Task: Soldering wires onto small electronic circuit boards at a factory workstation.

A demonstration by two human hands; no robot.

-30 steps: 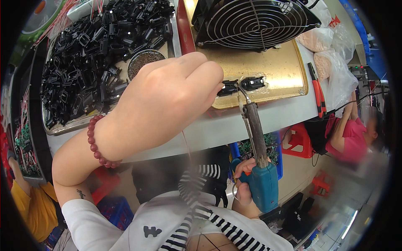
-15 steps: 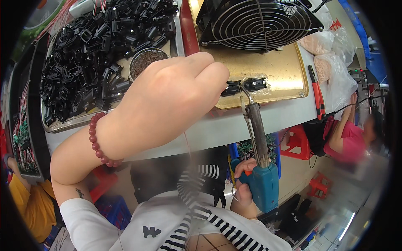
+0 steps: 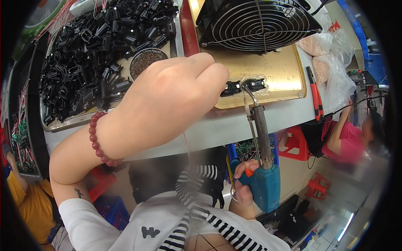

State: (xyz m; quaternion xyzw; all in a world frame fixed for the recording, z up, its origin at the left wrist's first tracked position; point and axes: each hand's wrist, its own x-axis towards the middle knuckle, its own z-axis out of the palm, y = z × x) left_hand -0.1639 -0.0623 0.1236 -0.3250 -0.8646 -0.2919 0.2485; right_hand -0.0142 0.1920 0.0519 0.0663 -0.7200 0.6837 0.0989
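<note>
My left hand, with its fingers curled closed, is over the near edge of the gold tray. Its fingertips are hidden; a thin pinkish wire trails down from under it. Just right of its knuckles, a black plastic holder lies on the tray, with another black part beside it, partly covered by the hand. My right hand grips a teal soldering gun, its shaft pointing upward. The gun's bent tip is at the junction of those black parts.
Many black plastic holders are heaped on a metal tray at the left, with a round tin of brown granules. A black fan with a wire guard stands behind. Red-handled pliers lie right, near plastic bags. A co-worker in pink sits beyond.
The soldering gun has shifted slightly; its tip and shaft sit a little further right and lower. My left hand is nearly still.
</note>
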